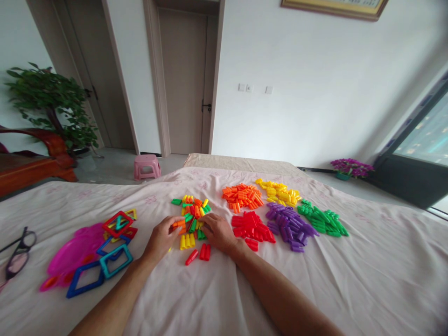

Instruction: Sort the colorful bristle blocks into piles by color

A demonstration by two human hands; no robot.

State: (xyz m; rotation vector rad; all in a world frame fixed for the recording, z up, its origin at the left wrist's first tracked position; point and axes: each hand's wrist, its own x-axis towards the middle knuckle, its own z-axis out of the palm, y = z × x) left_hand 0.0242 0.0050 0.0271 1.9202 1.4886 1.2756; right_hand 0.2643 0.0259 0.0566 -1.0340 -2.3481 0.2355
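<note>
A mixed pile of small plastic building pieces (192, 226) in red, orange, yellow and green lies on the cloth between my hands. My left hand (163, 239) is at its left side, with thumb and fingers closed on an orange piece (178, 224). At the right side of the pile, my right hand (219, 232) has its fingers curled down among the pieces; what is under the fingertips is hidden. Nearer to me lie a joined red piece (205, 252) and a slim red piece (192, 257). Yellow pieces (187, 241) sit at the pile's near edge.
Single-colour heaps stand to the right: orange (243, 197), yellow (280, 192), red (252, 226), purple (290, 226) and green (324, 219). On the left are a pink plastic tray (72, 254), magnetic frame tiles (116, 261) and glasses (21, 252). A patterned cloth (385, 270) covers the surface.
</note>
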